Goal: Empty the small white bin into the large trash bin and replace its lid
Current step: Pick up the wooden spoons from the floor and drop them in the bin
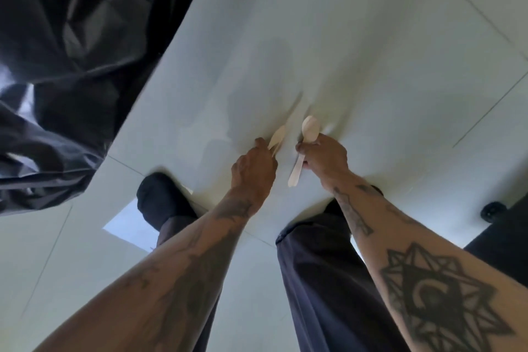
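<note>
I look straight down at a pale tiled floor (328,37). My left hand (253,168) is closed on a pale wooden utensil (276,138), blurred, low over the floor. My right hand (324,158) grips a pale wooden spoon (310,126) by its handle, bowl pointing away from me. The two hands are close together, a little apart. A black bin liner (65,51), belonging to the large trash bin, fills the upper left. The small white bin and its lid are not in view.
My legs in dark trousers (328,280) and a dark shoe (160,197) stand just below the hands. A black object with a caster wheel (493,210) sits at the right edge. Bare floor stretches ahead and to the right.
</note>
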{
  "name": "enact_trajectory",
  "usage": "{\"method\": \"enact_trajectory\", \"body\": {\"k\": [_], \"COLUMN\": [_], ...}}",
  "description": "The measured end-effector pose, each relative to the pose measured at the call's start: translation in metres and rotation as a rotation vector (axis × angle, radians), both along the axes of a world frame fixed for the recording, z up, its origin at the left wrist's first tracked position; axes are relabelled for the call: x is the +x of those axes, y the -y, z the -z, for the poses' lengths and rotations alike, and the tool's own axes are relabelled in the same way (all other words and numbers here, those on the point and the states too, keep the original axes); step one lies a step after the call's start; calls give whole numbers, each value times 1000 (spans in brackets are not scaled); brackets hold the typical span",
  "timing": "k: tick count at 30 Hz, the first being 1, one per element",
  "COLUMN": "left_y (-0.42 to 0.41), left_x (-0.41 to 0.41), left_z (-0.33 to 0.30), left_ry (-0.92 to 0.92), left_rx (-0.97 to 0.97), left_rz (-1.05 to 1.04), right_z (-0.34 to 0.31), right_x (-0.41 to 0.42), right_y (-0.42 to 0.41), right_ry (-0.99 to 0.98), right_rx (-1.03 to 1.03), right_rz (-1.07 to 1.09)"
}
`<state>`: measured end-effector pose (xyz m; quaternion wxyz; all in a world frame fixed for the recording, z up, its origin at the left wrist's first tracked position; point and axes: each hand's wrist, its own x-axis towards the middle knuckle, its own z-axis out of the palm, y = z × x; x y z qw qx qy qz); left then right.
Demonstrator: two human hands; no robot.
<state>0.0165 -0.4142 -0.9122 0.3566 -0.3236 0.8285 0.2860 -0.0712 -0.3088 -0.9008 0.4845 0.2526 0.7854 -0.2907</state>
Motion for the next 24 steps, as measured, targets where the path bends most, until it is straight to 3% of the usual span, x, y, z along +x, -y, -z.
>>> {"method": "enact_trajectory", "body": {"k": [5, 9, 16, 24], "left_y": [12, 29, 52, 110], "left_x": [0, -6, -63, -132], "left_z": [-7, -58, -242, -464], "left_ry": [-52, -161, -301, -636], "left_rx": [80, 191, 241, 169], "left_rz": [-20, -35, -258, -660], "right_z": [-1, -48, -232, -464], "right_x": [0, -16, -89, -165], "right_y": [-3, -4, 26, 117], "right_ry": [12, 42, -73, -141], "right_rx": [-19, -114, -271, -504], "right_rz": [12, 47, 90, -6]}}
